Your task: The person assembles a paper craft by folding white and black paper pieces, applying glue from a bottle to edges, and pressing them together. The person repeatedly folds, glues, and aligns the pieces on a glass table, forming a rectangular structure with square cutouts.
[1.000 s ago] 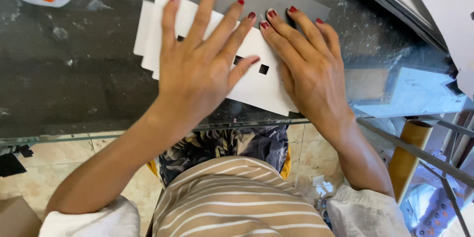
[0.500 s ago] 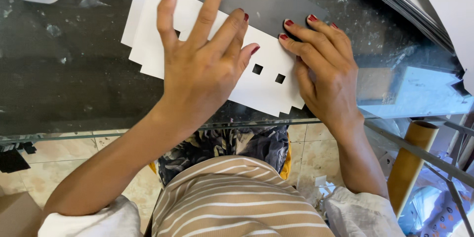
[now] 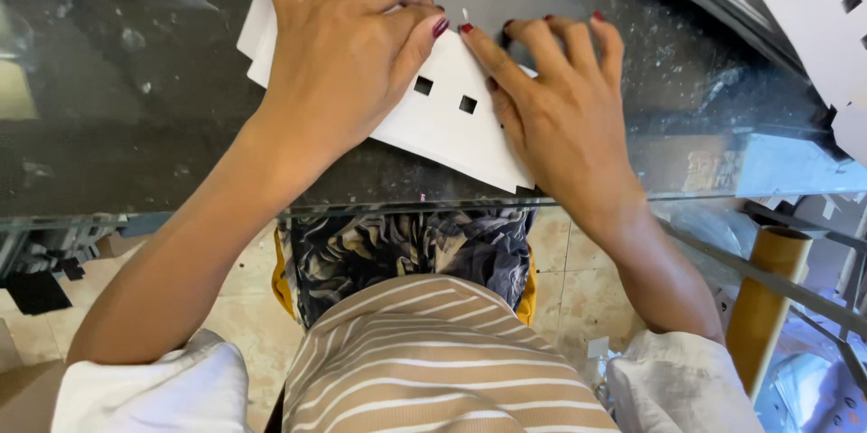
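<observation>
Now both hands, left [image 3: 339,63] and right [image 3: 564,121], press flat, fingers spread, on the card [image 3: 442,121] slanting toward the table's near edge.

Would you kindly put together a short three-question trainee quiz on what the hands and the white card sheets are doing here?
1. True or false: both hands lie on the stack of white card sheets with small square holes.
2. What surface carries the stack? A) wooden bench B) dark glass tabletop C) tiled floor
3. Which hand covers the stack's far left part?

Key
1. True: the left hand and right hand both press flat on it.
2. B, the dark glass tabletop.
3. The left hand.
</observation>
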